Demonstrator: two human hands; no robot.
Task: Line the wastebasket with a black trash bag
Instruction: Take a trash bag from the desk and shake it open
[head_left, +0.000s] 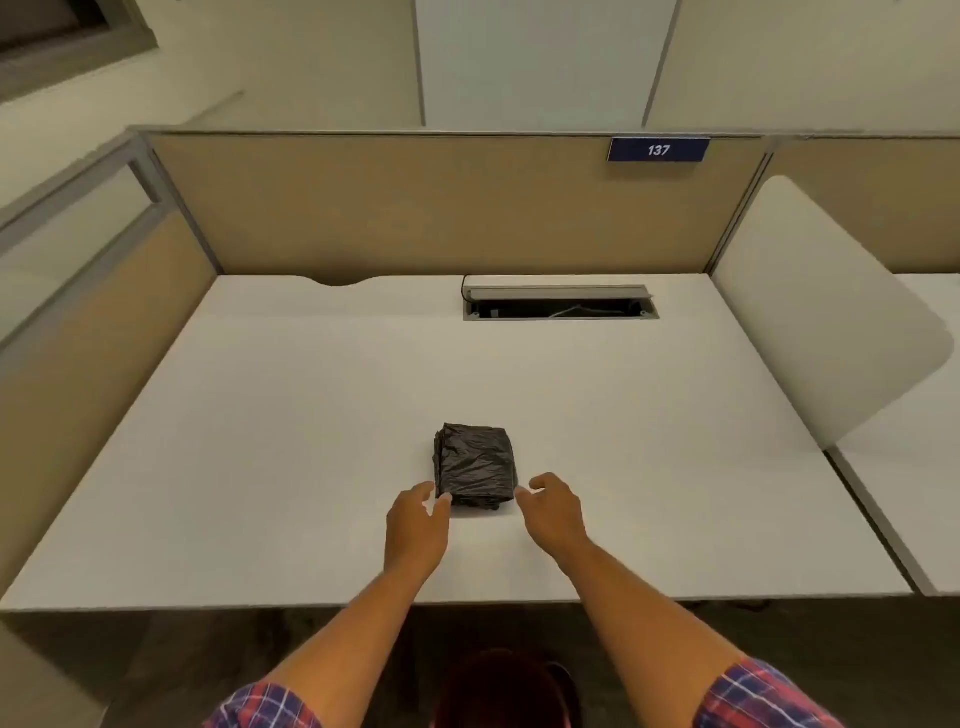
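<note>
Head view: folded black trash bag (475, 465) between open hands, on desk (260, 415).

Single head-worn wide-angle view, looking forward and down from above the white rectangular bench (311, 415), sitting close, facing the tan fabric partition panel (415, 208) behind it.

Thin glossy plastic on a matt white desk.
We see a folded black trash bag of crinkled, shiny plastic film (475, 465) on a smooth, matt white laminate desk top (311, 415). The beige partition panel (415, 208) looks like rough woven cloth in a grey metal frame. The red-and-blue plaid sleeves (763, 696) are soft cloth.
</note>
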